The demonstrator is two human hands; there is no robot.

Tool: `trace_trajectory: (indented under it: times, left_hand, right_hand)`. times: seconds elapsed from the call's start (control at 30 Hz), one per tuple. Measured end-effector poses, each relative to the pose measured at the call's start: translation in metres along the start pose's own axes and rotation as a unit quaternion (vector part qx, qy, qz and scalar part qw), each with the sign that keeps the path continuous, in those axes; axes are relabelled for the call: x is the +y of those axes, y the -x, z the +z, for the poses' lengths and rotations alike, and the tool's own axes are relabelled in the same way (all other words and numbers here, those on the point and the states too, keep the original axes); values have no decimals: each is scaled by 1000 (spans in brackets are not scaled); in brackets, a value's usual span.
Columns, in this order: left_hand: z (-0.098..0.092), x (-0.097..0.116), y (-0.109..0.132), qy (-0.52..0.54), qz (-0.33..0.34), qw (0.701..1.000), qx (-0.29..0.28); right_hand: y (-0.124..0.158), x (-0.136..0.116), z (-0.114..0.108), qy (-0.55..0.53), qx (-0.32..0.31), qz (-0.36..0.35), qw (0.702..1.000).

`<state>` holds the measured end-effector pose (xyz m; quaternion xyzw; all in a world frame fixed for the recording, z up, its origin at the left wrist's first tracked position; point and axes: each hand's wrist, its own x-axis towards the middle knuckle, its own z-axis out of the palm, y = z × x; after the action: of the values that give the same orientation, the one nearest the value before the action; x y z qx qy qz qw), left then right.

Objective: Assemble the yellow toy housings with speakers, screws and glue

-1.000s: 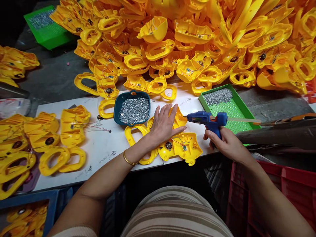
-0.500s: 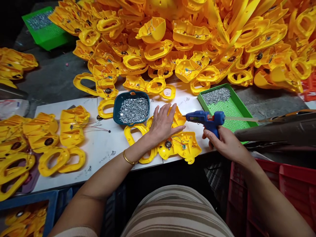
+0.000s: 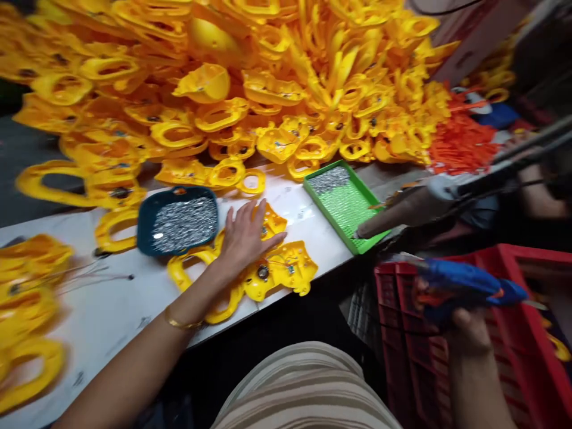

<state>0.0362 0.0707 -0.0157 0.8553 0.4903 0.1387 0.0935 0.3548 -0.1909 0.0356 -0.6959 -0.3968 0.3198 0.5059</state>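
Observation:
Fingers spread, my left hand (image 3: pixel 243 238) lies over a yellow plastic shell (image 3: pixel 272 221) on the white board (image 3: pixel 107 304). Just below it is another yellow shell (image 3: pixel 297 265) with a small round speaker and a green circuit board inside. My right hand (image 3: pixel 471 328) is wrapped round the blue glue gun (image 3: pixel 469 280), which is blurred and held off the table, over the red crate (image 3: pixel 513 262). Left of my left hand stands a dark teal bowl (image 3: pixel 143 223) full of small silvery screws. Yellow ring-shaped handles (image 3: pixel 181 274) lie between bowl and hand.
A green tray (image 3: pixel 344 220) with screws sits at the board's right end, under a dark metal bar (image 3: pixel 402 211). Behind rises a large heap of yellow shells (image 3: pixel 214 42). Orange parts (image 3: pixel 465 143) lie at the back right, near another person's arm (image 3: pixel 538 193).
The view has swung to the right. My right hand has carried the glue gun away from the shells, over the red crate. My left hand remains spread over the yellow shell.

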Motion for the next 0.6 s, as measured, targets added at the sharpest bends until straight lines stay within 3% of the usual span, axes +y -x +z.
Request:
trace_trajectory:
  times: [0.1, 0.17, 0.23, 0.33, 0.43, 0.6]
  left_hand:
    - [0, 0, -2, 5, 18, 999, 41]
    - [-7, 3, 1, 14, 30, 997, 68]
    - [-16, 9, 12, 26, 42, 994, 96]
    - [-29, 17, 40, 21, 56, 991, 118]
    - [-32, 20, 73, -15, 39, 994, 103]
    - [-24, 23, 111, -62, -10, 994, 85]
  right_hand:
    - [-12, 15, -16, -43, 93, -6, 995]
    - [-35, 18, -18, -26, 159, 18, 987]
    - [-65, 21, -16, 16, 183, 57, 981]
    - [-115, 31, -11, 45, 178, 77, 980]
    - [-159, 39, -5, 80, 163, 69, 981]
    - [-187, 39, -10, 153, 97, 34, 983]
